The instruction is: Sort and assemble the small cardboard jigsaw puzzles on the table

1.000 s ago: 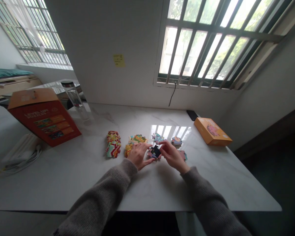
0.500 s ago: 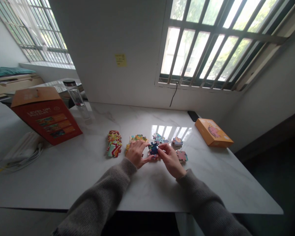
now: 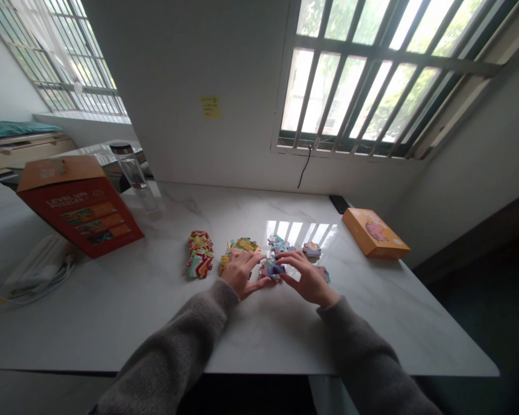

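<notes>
Now our left hand (image 3: 241, 274) and right hand (image 3: 308, 279) have opened from their pinch, fingers spread around the blue jigsaw piece (image 3: 273, 268), just right of the yellow pieces (image 3: 241, 245) on the surface (image 3: 112, 323).

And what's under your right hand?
The right hand covers part of a jigsaw piece at its far side; only that piece's edge peeks out. Its fingertips reach a small pile of jigsaw pieces. Whatever lies right beneath the palm is hidden.

The one head-worn camera looked forward and down from just behind the near edge of the white marble surface (image 3: 112, 328), close above the left hand (image 3: 241, 274) and right hand (image 3: 308, 280), facing the barred window (image 3: 363, 80) beyond.
</notes>
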Available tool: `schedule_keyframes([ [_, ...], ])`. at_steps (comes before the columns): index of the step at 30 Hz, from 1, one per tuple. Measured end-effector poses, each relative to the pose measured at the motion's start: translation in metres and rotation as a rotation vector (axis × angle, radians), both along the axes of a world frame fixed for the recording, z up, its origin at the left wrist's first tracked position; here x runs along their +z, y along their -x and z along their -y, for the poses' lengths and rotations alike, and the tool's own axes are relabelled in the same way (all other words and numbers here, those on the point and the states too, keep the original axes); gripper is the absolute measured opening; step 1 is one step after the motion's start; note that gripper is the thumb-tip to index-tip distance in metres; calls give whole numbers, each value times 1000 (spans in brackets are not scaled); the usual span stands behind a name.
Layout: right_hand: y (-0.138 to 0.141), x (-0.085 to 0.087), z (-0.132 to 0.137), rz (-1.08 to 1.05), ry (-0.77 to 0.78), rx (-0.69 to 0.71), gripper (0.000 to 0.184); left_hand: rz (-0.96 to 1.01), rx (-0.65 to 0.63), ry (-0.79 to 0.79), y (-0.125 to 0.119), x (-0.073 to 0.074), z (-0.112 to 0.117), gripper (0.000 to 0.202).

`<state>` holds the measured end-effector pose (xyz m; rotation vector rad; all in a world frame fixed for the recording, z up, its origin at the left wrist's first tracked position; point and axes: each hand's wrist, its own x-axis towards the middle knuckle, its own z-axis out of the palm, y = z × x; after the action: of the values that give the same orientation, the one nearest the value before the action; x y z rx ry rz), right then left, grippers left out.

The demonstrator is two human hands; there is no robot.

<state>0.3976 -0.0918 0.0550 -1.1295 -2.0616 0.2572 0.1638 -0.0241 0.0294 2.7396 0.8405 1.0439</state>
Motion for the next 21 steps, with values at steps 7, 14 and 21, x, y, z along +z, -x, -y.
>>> schedule_keyframes([
  [7, -93, -5, -18, 30, -46, -281, 26, -12, -16, 76, -1, 3, 4, 31],
  [14, -126, -22, -29, 75, 43, -290, 30, 12, -18, 91, -2, 3, 4, 27],
  [21, -125, -23, -30, 158, 72, -321, 33, -63, 26, 82, 0, 4, 1, 21],
])
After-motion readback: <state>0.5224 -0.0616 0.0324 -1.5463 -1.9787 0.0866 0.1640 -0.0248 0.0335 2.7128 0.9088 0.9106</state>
